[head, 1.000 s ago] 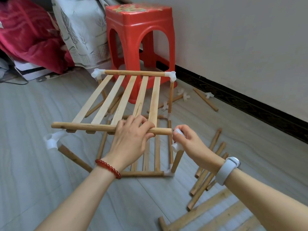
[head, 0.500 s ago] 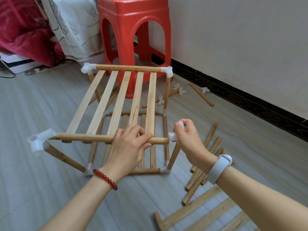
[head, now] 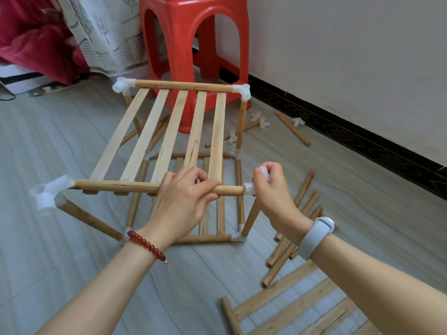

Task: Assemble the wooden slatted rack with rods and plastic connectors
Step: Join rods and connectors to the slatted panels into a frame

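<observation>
At near right corner of slatted wooden rack frame [head: 169,139]: left hand [head: 183,201] curled over round wooden front rod [head: 116,186], right hand [head: 273,187] pinching white plastic corner connector [head: 249,189] at rod's end.

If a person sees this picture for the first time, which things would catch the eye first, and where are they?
The eye likely goes first to the bright red plastic stool at the top centre, against the wall. Next comes the half-built wooden rack on the floor in the middle, where the left hand grips the near rod and the right hand pinches a white connector at its end. Loose rods lie at the right.
</observation>
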`<state>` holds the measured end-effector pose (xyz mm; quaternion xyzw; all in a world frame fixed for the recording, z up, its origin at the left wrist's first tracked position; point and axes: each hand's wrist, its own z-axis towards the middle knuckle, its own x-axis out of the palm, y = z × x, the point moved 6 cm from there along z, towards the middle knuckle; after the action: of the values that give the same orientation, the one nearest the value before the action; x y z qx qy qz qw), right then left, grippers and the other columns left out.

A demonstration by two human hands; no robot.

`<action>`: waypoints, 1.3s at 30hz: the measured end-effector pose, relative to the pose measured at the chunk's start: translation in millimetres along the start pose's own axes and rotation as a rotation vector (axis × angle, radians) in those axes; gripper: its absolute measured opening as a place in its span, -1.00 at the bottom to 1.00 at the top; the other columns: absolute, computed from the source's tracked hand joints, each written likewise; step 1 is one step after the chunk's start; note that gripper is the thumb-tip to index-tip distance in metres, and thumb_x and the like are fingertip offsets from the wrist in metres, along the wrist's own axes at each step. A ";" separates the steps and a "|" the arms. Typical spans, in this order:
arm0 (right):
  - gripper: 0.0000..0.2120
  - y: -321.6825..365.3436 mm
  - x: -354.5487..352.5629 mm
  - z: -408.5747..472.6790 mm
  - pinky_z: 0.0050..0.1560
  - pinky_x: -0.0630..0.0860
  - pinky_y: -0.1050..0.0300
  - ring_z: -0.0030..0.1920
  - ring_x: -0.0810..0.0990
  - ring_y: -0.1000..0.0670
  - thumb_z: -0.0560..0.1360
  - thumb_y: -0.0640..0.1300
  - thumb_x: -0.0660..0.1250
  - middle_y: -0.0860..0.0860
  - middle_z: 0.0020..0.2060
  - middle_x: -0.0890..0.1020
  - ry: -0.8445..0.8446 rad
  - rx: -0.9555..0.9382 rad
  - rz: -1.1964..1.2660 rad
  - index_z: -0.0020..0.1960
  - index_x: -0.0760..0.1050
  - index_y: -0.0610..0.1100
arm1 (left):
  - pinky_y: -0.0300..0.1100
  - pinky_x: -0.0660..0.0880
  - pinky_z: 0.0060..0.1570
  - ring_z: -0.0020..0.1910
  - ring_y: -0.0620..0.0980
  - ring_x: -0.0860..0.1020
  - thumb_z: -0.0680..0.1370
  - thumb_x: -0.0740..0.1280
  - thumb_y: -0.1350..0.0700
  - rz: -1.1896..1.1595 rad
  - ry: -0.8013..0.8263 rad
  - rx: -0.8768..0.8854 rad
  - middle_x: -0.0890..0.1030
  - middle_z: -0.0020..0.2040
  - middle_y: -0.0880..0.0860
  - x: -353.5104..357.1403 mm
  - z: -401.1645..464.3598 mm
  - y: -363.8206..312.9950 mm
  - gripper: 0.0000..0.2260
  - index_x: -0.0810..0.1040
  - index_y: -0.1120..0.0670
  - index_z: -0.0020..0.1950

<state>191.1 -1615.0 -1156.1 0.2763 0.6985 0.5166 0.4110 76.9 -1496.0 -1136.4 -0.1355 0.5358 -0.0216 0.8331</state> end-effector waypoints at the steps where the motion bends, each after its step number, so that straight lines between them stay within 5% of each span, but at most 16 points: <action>1: -0.93 0.5 -0.3 -0.5 -0.29 0.36 0.24 -0.30 0.31 0.11 0.62 -0.13 0.05 0.04 -0.23 0.33 -0.005 -0.005 -0.006 0.01 0.27 -0.13 | -0.12 0.27 -0.19 -0.18 -0.02 0.46 0.50 0.17 -0.01 -0.006 0.003 0.002 0.49 -0.18 -0.03 -0.2 0.1 -0.4 -0.72 0.63 0.03 0.02; 19: -0.91 1.3 1.5 -3.1 -0.51 0.29 0.44 -0.37 0.29 0.12 0.63 -0.13 0.03 0.02 -0.25 0.33 0.027 -0.015 -0.031 0.05 0.25 -0.14 | -0.14 0.23 -0.16 -0.13 -0.14 0.35 0.49 0.16 -0.04 -0.041 -0.038 0.005 0.50 -0.17 -0.06 -1.9 1.8 3.0 -0.69 0.64 0.01 0.05; 29: -0.92 7.1 9.1 -6.7 -0.39 0.29 0.32 -0.36 0.29 0.13 0.63 -0.12 0.02 0.05 -0.28 0.32 -0.023 -0.044 -0.025 0.05 0.24 -0.12 | -0.13 0.26 -0.19 -0.16 -0.11 0.38 0.49 0.19 -0.04 -0.033 -0.070 -0.006 0.50 -0.18 -0.04 0.2 3.9 -3.5 -0.71 0.64 0.02 0.02; 34: -0.90 5.3 11.0 -5.7 -0.41 0.32 0.38 -0.35 0.33 0.12 0.64 -0.12 -0.01 0.03 -0.27 0.38 -0.063 -0.082 -0.074 0.07 0.25 -0.08 | -0.12 0.23 -0.17 -0.14 -0.09 0.37 0.46 0.36 0.08 -0.014 -0.111 -0.004 0.49 -0.19 -0.01 7.0 5.4 -11.0 -0.85 0.64 0.06 -0.02; 39: -0.80 14.3 5.3 3.4 0.18 0.34 0.07 0.05 0.43 0.04 0.61 -0.15 0.03 0.05 0.07 0.36 -0.042 -0.210 -0.521 0.14 0.39 -0.06 | -0.09 0.17 0.00 -0.06 -0.03 0.47 0.46 0.38 0.07 -0.056 -0.034 -0.049 0.52 -0.13 -0.05 7.1 10.1 -11.2 -0.77 0.63 -0.03 0.11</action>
<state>190.8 -1604.5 -1144.4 0.0541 0.6800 0.4571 0.5707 90.2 -1506.1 -1135.9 -0.1710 0.5182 -0.0293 0.8375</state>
